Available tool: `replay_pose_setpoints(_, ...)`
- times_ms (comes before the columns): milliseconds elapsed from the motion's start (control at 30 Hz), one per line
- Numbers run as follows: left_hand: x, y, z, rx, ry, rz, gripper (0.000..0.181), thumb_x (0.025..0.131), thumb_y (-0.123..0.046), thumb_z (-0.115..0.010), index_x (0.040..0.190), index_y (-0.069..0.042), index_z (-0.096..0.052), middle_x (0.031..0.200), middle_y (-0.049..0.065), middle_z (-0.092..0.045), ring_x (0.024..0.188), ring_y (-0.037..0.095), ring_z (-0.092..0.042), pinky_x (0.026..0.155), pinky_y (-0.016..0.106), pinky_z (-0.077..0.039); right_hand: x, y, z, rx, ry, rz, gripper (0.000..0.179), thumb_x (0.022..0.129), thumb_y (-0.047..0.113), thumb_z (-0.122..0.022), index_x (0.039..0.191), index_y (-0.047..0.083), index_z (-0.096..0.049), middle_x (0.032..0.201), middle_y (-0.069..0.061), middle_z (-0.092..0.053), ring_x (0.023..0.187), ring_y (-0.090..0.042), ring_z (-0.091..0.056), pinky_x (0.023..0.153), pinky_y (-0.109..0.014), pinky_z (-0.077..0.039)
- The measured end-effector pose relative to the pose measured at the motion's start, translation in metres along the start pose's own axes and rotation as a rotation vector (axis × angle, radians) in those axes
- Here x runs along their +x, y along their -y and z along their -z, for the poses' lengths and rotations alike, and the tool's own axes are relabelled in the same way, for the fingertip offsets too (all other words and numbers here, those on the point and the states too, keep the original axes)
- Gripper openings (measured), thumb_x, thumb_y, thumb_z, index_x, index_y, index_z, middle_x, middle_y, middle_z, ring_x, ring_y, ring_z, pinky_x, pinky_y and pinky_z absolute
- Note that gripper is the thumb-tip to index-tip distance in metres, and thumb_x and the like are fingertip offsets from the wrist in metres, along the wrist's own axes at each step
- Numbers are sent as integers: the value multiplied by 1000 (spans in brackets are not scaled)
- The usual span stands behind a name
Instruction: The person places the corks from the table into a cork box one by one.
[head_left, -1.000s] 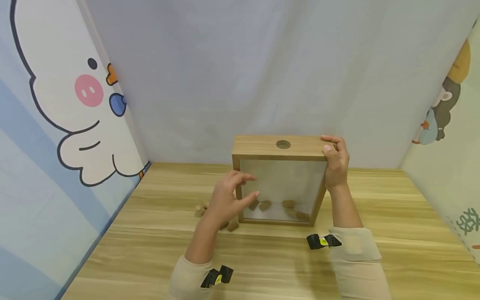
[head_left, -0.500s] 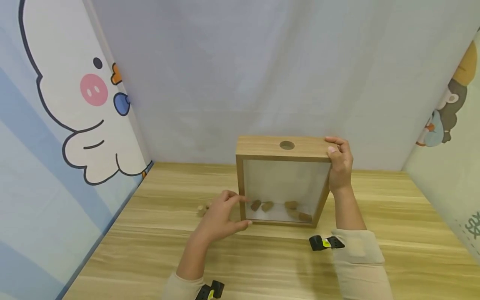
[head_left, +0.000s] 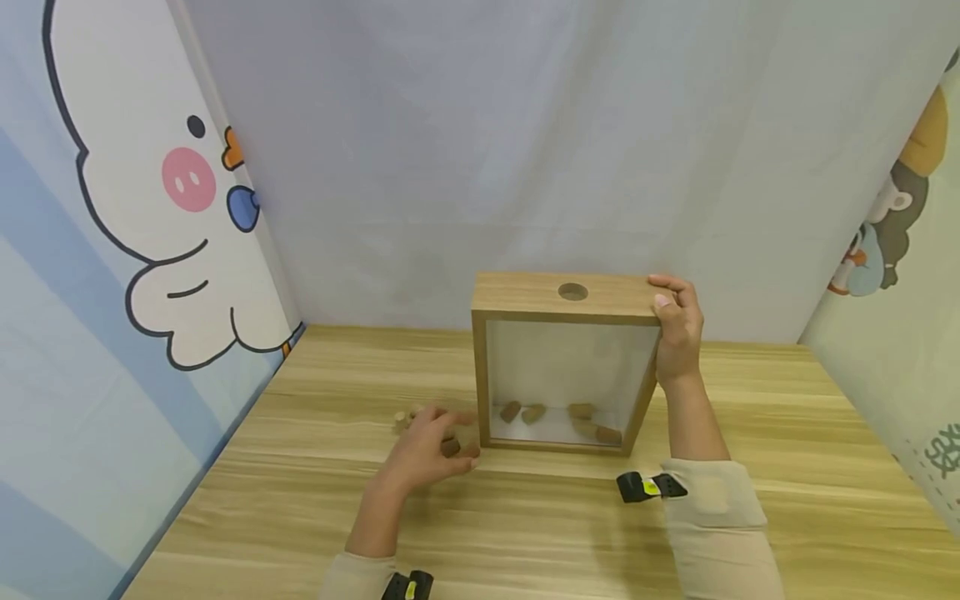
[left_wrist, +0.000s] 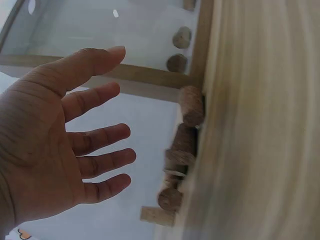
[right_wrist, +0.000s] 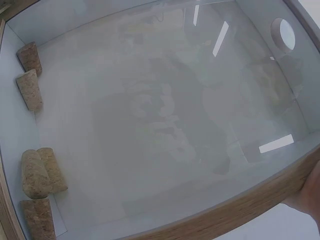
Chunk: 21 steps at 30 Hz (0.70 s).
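Observation:
A shallow wooden box [head_left: 517, 293] with a clear front panel stands upright on the table, a round hole [head_left: 573, 292] in its top. My right hand [head_left: 678, 337] grips its upper right corner, thumb on top. Several corks [right_wrist: 35, 174] lie inside along the bottom, as the right wrist view shows. Left of the box, my left hand [head_left: 420, 450] hovers by a group of loose corks [left_wrist: 184, 142], partly hiding them in the head view. Its fingers [left_wrist: 102, 164] are spread and hold nothing in the left wrist view.
The wood-grain table [head_left: 555, 533] extends around the box. Behind it hangs a pale curtain [head_left: 450, 150]. Cartoon-printed panels stand at the left [head_left: 127, 275] and right [head_left: 892, 350].
My left hand has come down and left, from in front of the box's left side to the loose corks. The right hand keeps its grip on the box corner.

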<state>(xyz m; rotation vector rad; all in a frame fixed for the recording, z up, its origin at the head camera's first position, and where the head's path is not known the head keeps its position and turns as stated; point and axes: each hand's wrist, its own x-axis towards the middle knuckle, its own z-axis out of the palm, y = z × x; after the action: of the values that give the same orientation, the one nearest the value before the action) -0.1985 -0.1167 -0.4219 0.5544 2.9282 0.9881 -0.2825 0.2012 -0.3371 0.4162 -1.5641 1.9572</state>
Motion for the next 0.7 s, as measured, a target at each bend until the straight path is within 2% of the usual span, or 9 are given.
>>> replay_pose_setpoints(167, 2, 16, -8, 35, 21, 16, 51, 75, -24, -79, 120, -12, -60, 119, 14, -50, 105, 34, -49, 82, 51, -44, -2, 1, -1, -1, -2, 7, 27, 84, 18, -44, 104, 12, -61, 111, -6, -48, 96, -20, -42, 82, -35, -27)
replay_pose_setpoints(300, 5, 24, -15, 89, 6, 14, 45, 73, -23, -79, 115, -12, -64, 116, 14, -52, 104, 36, -49, 82, 52, -44, -4, 2, -2, 0, -8, 4, 27, 84, 17, -44, 104, 12, -61, 108, -7, -49, 93, -20, -43, 80, -35, -29)
replay_pose_setpoints(533, 9, 26, -25, 170, -43, 54, 33, 77, -30, -75, 104, -13, -68, 110, 13, -52, 102, 35, -48, 79, 48, -44, -7, 4, -3, -19, -4, 9, 28, 84, 18, -44, 105, 12, -61, 113, -6, -47, 98, -20, -40, 84, -36, -25)
replay_pose_setpoints(700, 11, 25, -28, 219, -41, 50, 25, 71, -23, -81, 91, -13, -70, 104, 13, -50, 93, 34, -47, 74, 45, -44, -9, 6, -4, -19, -9, 9, 27, 84, 17, -44, 105, 13, -61, 113, -6, -47, 97, -20, -41, 84, -35, -26)
